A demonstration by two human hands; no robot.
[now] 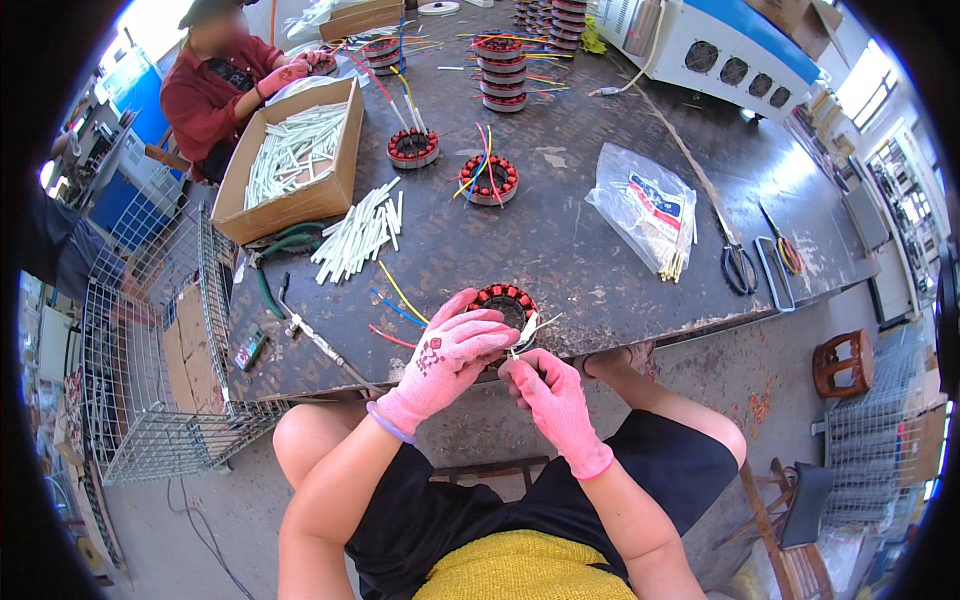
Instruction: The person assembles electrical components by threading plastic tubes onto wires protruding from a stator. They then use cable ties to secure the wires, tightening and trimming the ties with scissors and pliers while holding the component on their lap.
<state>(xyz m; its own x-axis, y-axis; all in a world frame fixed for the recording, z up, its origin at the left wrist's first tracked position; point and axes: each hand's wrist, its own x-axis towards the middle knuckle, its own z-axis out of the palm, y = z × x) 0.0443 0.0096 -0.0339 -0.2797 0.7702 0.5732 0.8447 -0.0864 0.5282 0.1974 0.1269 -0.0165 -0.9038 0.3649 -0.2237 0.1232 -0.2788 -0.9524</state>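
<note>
A round motor stator [508,296] with red copper windings lies at the table's near edge. My left hand [447,357], in a pink glove, has its fingers over the stator's near left side and grips it. Yellow, blue and red wires stick out to the left of that hand. At the stator's near right side is a white sleeve piece [528,331] with thin light wire ends beside it. My right hand [553,398], also gloved in pink, pinches a thin pale lead [515,353] just below the sleeve. The gloved fingers partly hide the stator and the lead.
Loose white sleeves [362,232] lie near a cardboard box [352,140] of them. Further stators [487,181] stand behind. Pliers [268,285] and a torch-like tool [315,338] lie left; a plastic bag [640,205] and scissors [738,268] right. A co-worker [215,90] sits far left.
</note>
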